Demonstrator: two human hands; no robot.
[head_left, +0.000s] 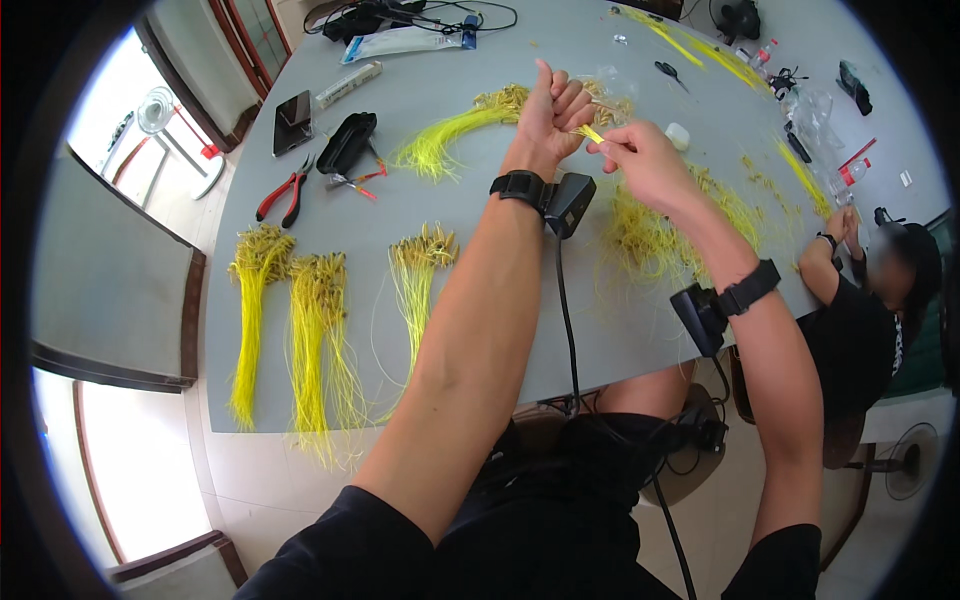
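Note:
Above the middle of the table, my left hand has its fingers curled in and its thumb raised; what it holds, if anything, is hidden. My right hand pinches a small yellow strip whose far end reaches the left hand's fingers. Just beyond the left hand lies a bundle of bright yellow strings with tan ends. Under the right hand spreads a loose heap of yellow strings. Nearer me on the left are three more bundles: one at the edge, a middle bundle and a thinner bundle.
Red-handled pliers, a black open case, a phone and a white box lie on the grey table at left. Scissors lie at the far side. Another person sits at right. Cables hang from my wrist straps.

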